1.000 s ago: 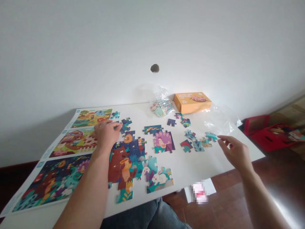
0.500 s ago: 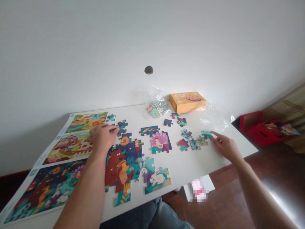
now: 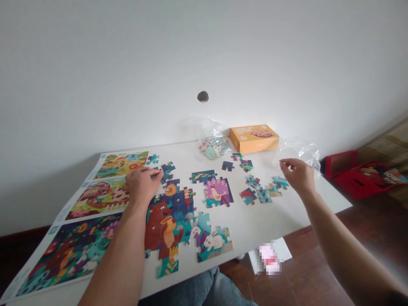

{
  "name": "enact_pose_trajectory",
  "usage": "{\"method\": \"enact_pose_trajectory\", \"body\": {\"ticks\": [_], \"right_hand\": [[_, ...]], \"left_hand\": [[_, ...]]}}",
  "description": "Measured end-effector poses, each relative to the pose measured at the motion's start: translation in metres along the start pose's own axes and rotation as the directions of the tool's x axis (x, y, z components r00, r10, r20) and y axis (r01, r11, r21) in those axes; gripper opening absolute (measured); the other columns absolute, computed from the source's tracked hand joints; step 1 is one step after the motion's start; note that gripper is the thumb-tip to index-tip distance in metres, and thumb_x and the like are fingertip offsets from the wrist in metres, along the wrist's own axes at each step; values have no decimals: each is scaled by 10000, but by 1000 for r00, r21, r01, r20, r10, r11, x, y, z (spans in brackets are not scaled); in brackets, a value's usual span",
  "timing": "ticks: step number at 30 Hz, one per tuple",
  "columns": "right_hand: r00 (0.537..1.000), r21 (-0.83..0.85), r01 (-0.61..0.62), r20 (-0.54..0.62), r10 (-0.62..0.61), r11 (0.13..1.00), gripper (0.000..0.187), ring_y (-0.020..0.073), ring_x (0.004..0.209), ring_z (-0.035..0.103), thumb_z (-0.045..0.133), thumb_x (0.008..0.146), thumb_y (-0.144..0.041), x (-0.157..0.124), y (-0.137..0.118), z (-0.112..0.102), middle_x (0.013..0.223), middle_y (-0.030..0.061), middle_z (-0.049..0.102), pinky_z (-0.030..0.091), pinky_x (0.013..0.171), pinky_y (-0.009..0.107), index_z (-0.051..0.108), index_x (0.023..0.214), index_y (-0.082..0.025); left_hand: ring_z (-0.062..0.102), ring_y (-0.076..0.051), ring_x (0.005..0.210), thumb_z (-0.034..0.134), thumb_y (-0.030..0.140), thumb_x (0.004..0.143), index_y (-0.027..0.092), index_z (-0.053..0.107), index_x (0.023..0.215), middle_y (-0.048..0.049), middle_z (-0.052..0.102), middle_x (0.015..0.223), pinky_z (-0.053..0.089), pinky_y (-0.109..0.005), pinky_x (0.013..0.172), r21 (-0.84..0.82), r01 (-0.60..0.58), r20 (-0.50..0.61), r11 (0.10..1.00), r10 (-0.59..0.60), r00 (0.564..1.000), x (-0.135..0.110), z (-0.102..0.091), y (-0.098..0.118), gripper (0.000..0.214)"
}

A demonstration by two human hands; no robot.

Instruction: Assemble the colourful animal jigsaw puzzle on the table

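Note:
My left hand (image 3: pixel 143 183) is closed in a pinch on a dark puzzle piece (image 3: pixel 156 173), mostly covered by the fingers. It hovers at the upper left of a partly joined puzzle (image 3: pixel 174 221) with a bear and rabbits. Close to its fingertips are loose dark-blue pieces (image 3: pixel 168 169). My right hand (image 3: pixel 298 172) is raised above the table's right side, thumb and forefinger slightly apart, with nothing visible between them. Just left of it lies a group of teal pieces (image 3: pixel 264 194). A joined peacock section (image 3: pixel 218 191) rests mid-table.
A picture sheet (image 3: pixel 73 250) with three scenes lies at left. Against the wall stand a bag of pieces (image 3: pixel 214 146) and a yellow puzzle box (image 3: pixel 255 138), with crumpled clear plastic (image 3: pixel 306 151) beside it. A red box (image 3: pixel 360 180) is beyond the table's right edge.
My right hand has lifted up and away from the teal piece it was touching, which stays on the table. My left hand keeps its pinch in nearly the same place. The view has shifted slightly.

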State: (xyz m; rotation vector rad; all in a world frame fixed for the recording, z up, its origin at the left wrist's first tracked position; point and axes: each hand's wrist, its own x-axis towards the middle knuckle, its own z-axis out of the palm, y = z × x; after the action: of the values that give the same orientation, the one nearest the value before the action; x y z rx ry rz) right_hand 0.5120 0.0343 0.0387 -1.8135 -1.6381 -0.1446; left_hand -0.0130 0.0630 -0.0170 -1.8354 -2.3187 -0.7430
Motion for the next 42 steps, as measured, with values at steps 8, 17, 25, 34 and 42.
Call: {"method": "enact_pose_trajectory", "body": {"ticks": [8,17,25,34,42], "right_hand": [[976,-99,-153,-174,134,983,422,333,1028,559,643,800,-421,26,19,-5,1138,170,634,407,934,544,698,1153,-196],[908,33,218,359,-215,975,611,298,1060,627,713,811,-521,14,-46,68,1153,154,672,476,962,434,625,1300,-166],[880,213,153,416,-231,965,457,212,878,661,727,780,-402,16,-70,86,1067,86,709,511,812,321,675,1183,-192],[901,9,194,393,-181,981,279,269,1044,662,652,816,-207,31,-30,71,1120,117,721,476,973,388,753,1075,-187],[875,193,231,388,-290,954,240,181,779,680,626,841,-244,16,-47,52,1026,74,755,522,785,301,760,1035,-201]], "left_hand": [[573,-316,1174,605,471,850,230,795,928,-117,701,1121,397,-450,1070,1,18,-40,1000,-18,999,1,4,-6,316],[606,-279,1124,604,450,843,226,788,907,-97,716,1047,390,-422,1083,-5,-4,-69,1000,4,998,2,8,-5,297],[603,-294,1124,614,461,835,221,795,903,-103,721,1036,395,-438,1069,0,3,-77,1000,-3,997,0,4,-4,308],[604,-296,1119,600,452,834,209,793,904,-113,721,1017,390,-443,1063,1,-24,-83,1000,24,996,3,9,-5,318],[616,-279,1105,592,437,836,213,795,904,-105,722,984,399,-407,1046,16,-43,-79,999,44,996,0,7,-4,310]]}}
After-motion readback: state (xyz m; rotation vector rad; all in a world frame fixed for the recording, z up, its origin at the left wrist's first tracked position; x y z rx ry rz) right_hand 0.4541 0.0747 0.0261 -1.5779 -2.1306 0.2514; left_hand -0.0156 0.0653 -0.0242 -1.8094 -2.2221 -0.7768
